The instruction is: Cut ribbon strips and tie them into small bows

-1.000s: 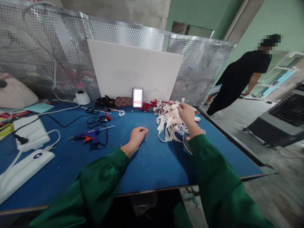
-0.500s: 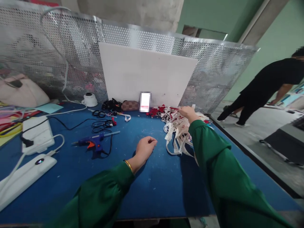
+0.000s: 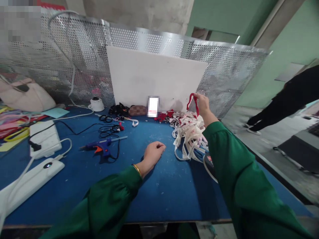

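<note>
My right hand (image 3: 202,103) is raised at the back right and pinches a red ribbon (image 3: 191,101), which hangs in a loop from the fingertips. Under it lies a tangled pile of white and cream ribbons (image 3: 189,134), printed in places. Small red pieces (image 3: 164,116), perhaps bows, are heaped at the pile's left. My left hand (image 3: 153,154) rests on the blue table (image 3: 159,196), with its fingers curled and the thumb against the forefinger. Whether anything is in that hand is hidden. A dark round object with a pale rim (image 3: 208,164) shows partly behind my right sleeve.
On the left lie a blue glue gun (image 3: 101,147), black cables, a white power strip (image 3: 45,137) and a long white device (image 3: 35,187). A lit phone (image 3: 153,107) leans on a white board (image 3: 157,78). A person in black (image 3: 286,99) stands beyond the table's right edge.
My right hand has lifted from the ribbon pile, and the red ribbon now hangs from it. My left hand keeps its pose. The person at right has moved further right.
</note>
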Available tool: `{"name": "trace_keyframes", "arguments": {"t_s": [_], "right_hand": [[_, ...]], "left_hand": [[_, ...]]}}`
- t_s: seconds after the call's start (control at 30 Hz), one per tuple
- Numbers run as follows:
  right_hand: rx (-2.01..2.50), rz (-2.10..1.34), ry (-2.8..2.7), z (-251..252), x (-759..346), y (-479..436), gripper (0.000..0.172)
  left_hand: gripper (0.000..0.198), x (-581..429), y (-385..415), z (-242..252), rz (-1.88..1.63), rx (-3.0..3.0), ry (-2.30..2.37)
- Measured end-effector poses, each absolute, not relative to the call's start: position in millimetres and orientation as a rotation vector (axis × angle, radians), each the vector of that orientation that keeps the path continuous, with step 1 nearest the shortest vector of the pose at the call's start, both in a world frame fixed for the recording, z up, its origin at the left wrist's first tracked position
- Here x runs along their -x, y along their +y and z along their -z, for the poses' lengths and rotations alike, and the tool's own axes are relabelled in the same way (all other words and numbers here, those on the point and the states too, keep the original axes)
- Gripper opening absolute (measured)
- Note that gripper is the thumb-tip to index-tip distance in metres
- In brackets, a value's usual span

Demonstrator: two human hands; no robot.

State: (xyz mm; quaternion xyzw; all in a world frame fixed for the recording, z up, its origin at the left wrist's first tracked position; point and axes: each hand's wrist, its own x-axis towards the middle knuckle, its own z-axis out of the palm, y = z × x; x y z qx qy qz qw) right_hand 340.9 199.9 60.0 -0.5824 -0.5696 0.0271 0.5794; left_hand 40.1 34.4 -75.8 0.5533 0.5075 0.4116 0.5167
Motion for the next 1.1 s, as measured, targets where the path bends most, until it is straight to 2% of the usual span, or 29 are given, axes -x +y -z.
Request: {"name": "trace_keyframes", "arguments": {"t_s": [0.13,0.3,0.37,0.47,0.57,0.63,0.73,0.9,1.0,1.1], "right_hand": [[1.003,-0.163,-1.266,-102.2,-330.6,191.7,0.039],[0.854,-0.135,-1.446,-139.8,-289.4,134.9,0.062],[0.753,-0.218,-1.450,-139.3,-263.8,102.6,0.059],[0.662,-0.388,-1.413,-117.6,-227.0,59.3,0.045],[0.811,-0.467,-1.463,-77.5,-202.5,32.4,0.023],[0.936,-0.506,-1.503,-46.9,-194.6,23.8,0.019],[1.052,-0.452,-1.575,-6.3,-192.0,19.7,0.018],[1.144,-0.295,-1.869,24.3,-191.6,19.8,0.017],[1.208,-0.293,-1.790,31.1,-188.5,23.0,0.006],[1.194,-0.484,-1.755,41.2,-192.8,31.7,0.019]], "left_hand": [[0.007,-40.5,34.2,71.4,-0.993,-1.307,1.203],[0.009,-39.7,34.0,58.2,-1.059,-1.174,1.104],[0.012,-37.2,35.7,50.5,-1.079,-1.136,1.066],[0.020,-30.3,39.9,36.9,-1.122,-1.078,1.011],[0.035,-22.5,42.7,22.5,-1.183,-0.981,0.873],[0.050,-19.6,42.1,14.8,-1.204,-0.911,0.759],[0.059,-20.1,38.4,10.5,-1.136,-0.983,0.785],[0.050,-21.5,36.6,17.9,-1.000,-1.117,0.842],[0.041,-17.5,38.9,15.4,-1.003,-1.134,0.777],[0.032,-11.1,37.7,4.2,-0.947,-1.154,0.622]]}}
